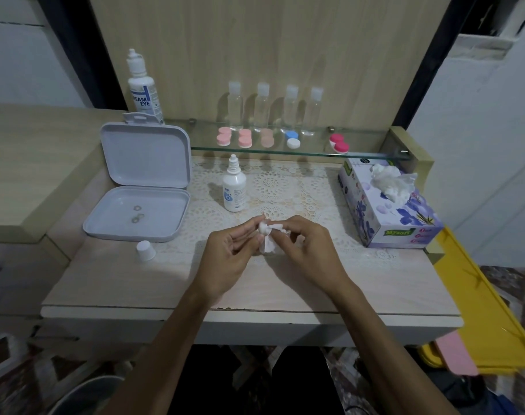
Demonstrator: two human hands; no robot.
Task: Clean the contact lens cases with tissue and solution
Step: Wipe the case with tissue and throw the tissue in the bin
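Right now the work sits just in front of the small solution bottle [234, 187], which I take as the landmark. The left hand [231, 259] pinches a small white round piece [263, 227], probably part of a lens case or its cap, though it is too small to tell which. The right hand [303, 250] pinches a crumpled tissue [268, 245] and presses it against that piece. So each grip is pressed together on its own thing, and the two meet above the surface [135, 283].

Behind the small solution bottle, on the glass shelf [372, 155], five lens cases wait in a row: three pink ones [245, 138], a blue and white one [292, 139] and a red one [339, 143]. All look capped. Whether any of them has been wiped cannot be told from how they lie.

Left of the small solution bottle an open white box [141, 190] holds a few small rings, and a loose white cap [145, 250] stands in front of that box. The small solution bottle appears uncapped, so the cap is likely its own. Right of it, the tissue box [390, 205] has a sheet pulled up.

My judgement: the cleaning is under way on one piece only, the wiping step, and most of the task is still ahead.
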